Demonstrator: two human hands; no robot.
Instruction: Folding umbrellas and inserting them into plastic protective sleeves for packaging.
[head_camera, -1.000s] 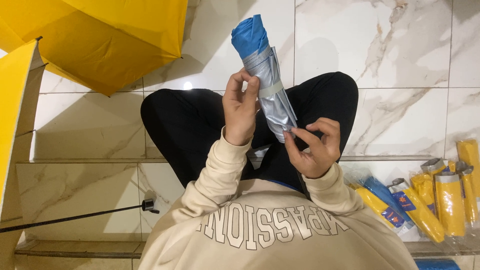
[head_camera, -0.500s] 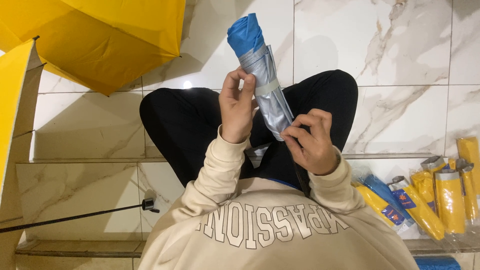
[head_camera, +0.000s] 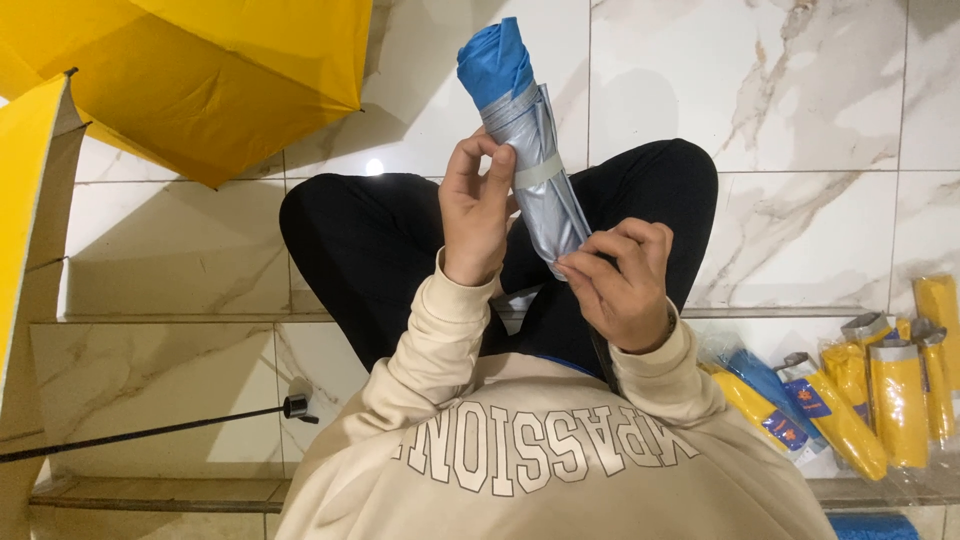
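Folding looks nearly done: folded umbrella (head_camera: 530, 150), blue and silver, is rolled tight and its strap seems wrapped. It stands tilted above the lap. Left hand (head_camera: 478, 215) grips its middle, right hand (head_camera: 620, 285) pinches the lower end. Packed umbrellas (head_camera: 860, 400) lie right.

An open yellow umbrella (head_camera: 200, 80) lies on the marble floor (head_camera: 800, 100) at upper left. Wrapped yellow and blue folded umbrellas (head_camera: 850, 400) lie on the step (head_camera: 180, 370) at right, a thin black rod (head_camera: 160, 430) at left.

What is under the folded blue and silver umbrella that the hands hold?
Under the folded umbrella are black-trousered legs and marble floor. Its handle end is covered by the right hand.
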